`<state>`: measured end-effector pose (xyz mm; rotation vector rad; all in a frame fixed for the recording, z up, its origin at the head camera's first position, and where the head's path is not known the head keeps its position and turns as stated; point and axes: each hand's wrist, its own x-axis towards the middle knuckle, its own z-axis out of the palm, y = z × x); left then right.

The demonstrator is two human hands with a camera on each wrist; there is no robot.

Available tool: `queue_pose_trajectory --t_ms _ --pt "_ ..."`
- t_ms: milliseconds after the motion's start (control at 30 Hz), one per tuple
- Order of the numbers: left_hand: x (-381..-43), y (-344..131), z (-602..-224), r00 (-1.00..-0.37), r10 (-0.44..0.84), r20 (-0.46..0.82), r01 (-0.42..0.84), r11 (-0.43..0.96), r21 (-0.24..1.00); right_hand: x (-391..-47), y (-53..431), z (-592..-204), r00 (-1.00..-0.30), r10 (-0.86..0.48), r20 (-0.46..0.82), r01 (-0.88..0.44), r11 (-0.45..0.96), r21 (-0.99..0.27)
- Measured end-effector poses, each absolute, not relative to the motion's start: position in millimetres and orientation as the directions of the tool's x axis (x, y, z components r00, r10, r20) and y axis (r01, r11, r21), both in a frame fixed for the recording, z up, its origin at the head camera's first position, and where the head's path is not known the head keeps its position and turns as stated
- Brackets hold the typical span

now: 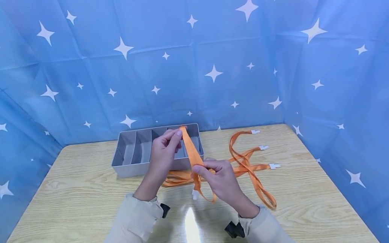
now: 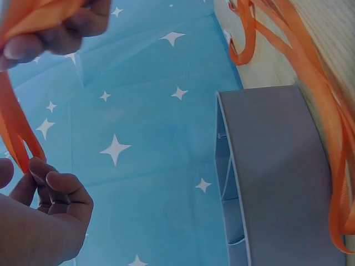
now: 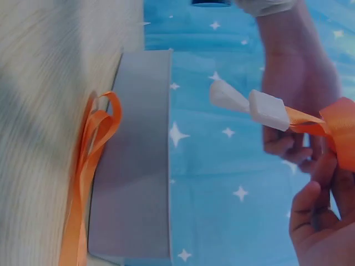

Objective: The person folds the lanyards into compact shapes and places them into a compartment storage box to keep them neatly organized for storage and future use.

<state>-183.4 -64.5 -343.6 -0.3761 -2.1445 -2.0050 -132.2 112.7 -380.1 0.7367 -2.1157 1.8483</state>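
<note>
An orange lanyard (image 1: 192, 150) is stretched between both hands above the table. My left hand (image 1: 164, 150) pinches its upper end between thumb and fingers, in front of the grey divided box (image 1: 131, 171). Lower and to the right, my right hand (image 1: 221, 180) grips the doubled strap. A loop and a white plastic clip (image 1: 195, 194) hang beneath that hand. The right wrist view shows the same clip (image 3: 269, 110) close up, with strap gathered by the right fingers. More orange lanyards (image 1: 252, 169) lie crossed on the table behind and beside the right hand.
The box has several compartments and stands at the back of the wooden table (image 1: 68, 205). White clips (image 1: 274, 166) of the lying lanyards point right. A blue star-patterned cloth (image 1: 164, 71) hangs behind and at both sides.
</note>
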Motion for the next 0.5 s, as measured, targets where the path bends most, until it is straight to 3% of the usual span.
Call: queue_pose_trajectory --t_ms 500 --pt "-178 -57 -368 -0.962 0.105 0.251 0.254 0.015 0.967 -135 116 -367 -0.769 -0.192 0.61 -0.617 -0.028 -0.786"
